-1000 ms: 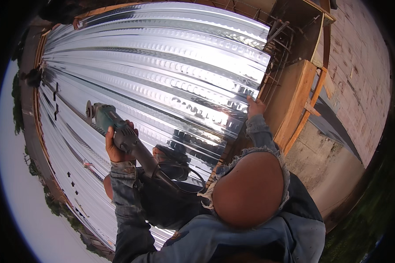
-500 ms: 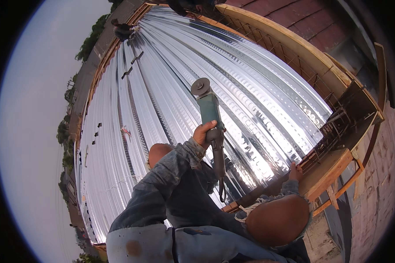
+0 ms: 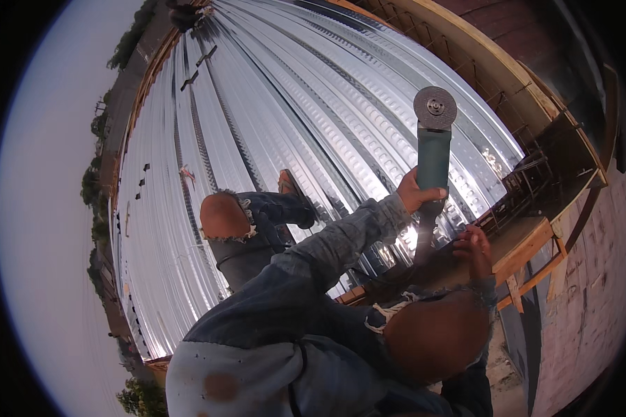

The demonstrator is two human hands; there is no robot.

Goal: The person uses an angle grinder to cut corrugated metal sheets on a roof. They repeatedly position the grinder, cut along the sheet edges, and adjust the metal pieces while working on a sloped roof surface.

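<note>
Head view: gripping a green and dark grinder (image 3: 433, 156) with the left hand (image 3: 417, 194), fingers wrapped around the body and thumb laid across the front. Pointing the tool up, right of the middle, above shiny metal sheets (image 3: 285, 104). Topped with a round, gray, rough-looking disc (image 3: 436, 108), flat side showing, with a small metal piece in the center. Dark and slim lower down, near the right hand (image 3: 474, 249). Holding that right hand partly open and free, with fingers loosely bent, just apart from the grinder. Cannot tell if touching the wood behind.

Spread wide below in long silver strips, with dark grooves and rows of little bumps. Edged at the right by a thick tan wooden board (image 3: 518, 243) and thin, brownish metal rods (image 3: 535, 170). Dressed in a crumpled blue-gray sleeve (image 3: 341, 240) on the left arm. Wearing dark pants (image 3: 257, 254) with ragged holes and pale threads around bare, round knees (image 3: 435, 344). Resting one sandaled foot (image 3: 285, 182) on the metal.
</note>
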